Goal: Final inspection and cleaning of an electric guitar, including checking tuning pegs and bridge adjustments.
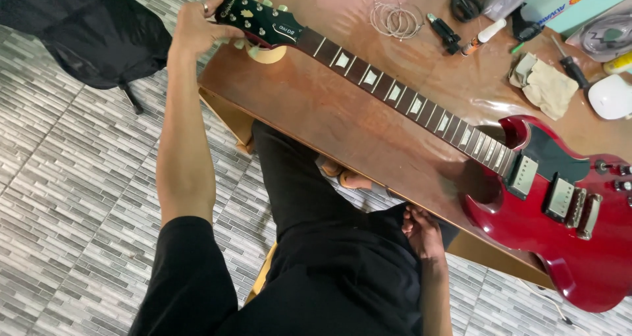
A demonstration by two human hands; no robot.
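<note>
Left hand point(193, 28) reaches out with arm extended, fingers curled around the end of the black headstock point(258, 21), ring on one finger; grip looks closed on it. Right hand point(422, 234) sits low by the bench point(342, 122) edge, under the guitar body, resting against dark clothing, fingers loosely bent, holding nothing visible. Red electric guitar point(566, 217) lies flat across the wooden bench, face up, neck point(401, 95) running diagonally with pale block inlays, no strings on the fretboard as far as visible. Headstock propped on a tan roll point(266, 53). Coiled strings point(396, 20), pliers point(463, 3), screwdrivers point(571, 66), beige cloth point(545, 84) lie further back on the bench.
</note>
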